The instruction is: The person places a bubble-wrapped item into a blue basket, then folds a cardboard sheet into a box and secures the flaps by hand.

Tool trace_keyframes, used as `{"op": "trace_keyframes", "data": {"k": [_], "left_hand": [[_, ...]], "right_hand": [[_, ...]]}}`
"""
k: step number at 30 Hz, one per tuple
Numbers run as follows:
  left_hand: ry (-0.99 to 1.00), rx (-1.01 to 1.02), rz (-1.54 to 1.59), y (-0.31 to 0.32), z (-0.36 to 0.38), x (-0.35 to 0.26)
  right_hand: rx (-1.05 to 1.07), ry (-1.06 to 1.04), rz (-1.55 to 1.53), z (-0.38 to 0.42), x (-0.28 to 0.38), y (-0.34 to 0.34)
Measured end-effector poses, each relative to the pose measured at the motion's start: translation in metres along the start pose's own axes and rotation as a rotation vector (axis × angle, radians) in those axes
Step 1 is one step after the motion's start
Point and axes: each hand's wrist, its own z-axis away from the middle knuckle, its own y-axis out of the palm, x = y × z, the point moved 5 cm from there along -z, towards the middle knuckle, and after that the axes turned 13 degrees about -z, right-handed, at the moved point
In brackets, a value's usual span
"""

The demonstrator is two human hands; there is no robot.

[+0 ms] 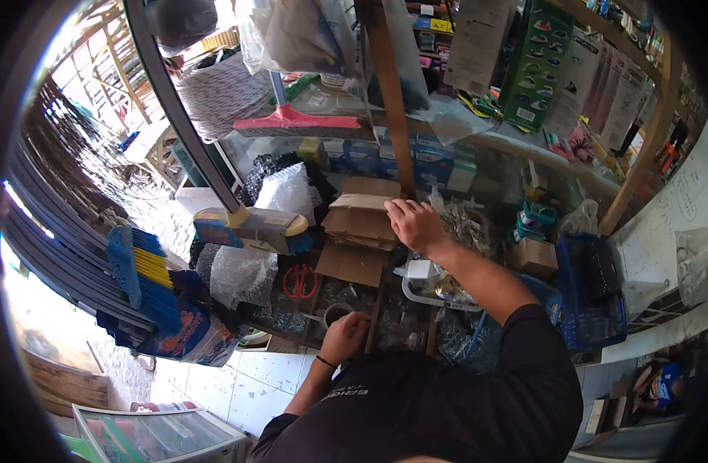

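My right hand reaches across the counter, its fingers bent over the edge of a folded cardboard piece. That piece tops a stack of flattened brown cardboard. Lower down, my left hand is closed, fingers curled in beside a roll of tape; what they hold, if anything, is hidden. Red-handled scissors lie left of the cardboard. Under my right forearm sits a white tray with small metal parts and a white box.
A hanging broom head and bubble wrap crowd the left. A wooden post rises behind the cardboard. Blue crates stand at right, near a small carton. A pink squeegee hangs ahead. Another person is at far lower right.
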Motion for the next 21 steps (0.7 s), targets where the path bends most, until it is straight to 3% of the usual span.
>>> {"op": "trace_keyframes", "data": {"k": [3, 7, 10, 14, 20, 21], "left_hand": [[-0.036, -0.005, 0.057, 0.001, -0.003, -0.003], [-0.108, -0.038, 0.495, 0.012, -0.008, -0.01], [-0.356, 0.096, 0.882, 0.039, -0.005, -0.002], [-0.519, 0.119, 0.835, 0.057, 0.005, 0.004], [-0.129, 0.057, 0.532, 0.031, -0.004, 0.008], [-0.16, 0.054, 0.524, 0.021, -0.004, 0.005]], "right_hand": [[0.006, 0.053, -0.12, 0.04, 0.03, -0.022], [0.059, 0.173, -0.231, 0.111, 0.079, -0.029], [0.082, 0.237, -0.326, 0.154, 0.105, -0.031], [0.095, 0.338, -0.433, 0.185, 0.121, -0.029], [0.012, 0.579, -0.595, 0.19, 0.114, -0.042], [-0.034, 0.609, -0.622, 0.187, 0.107, -0.047]]}}
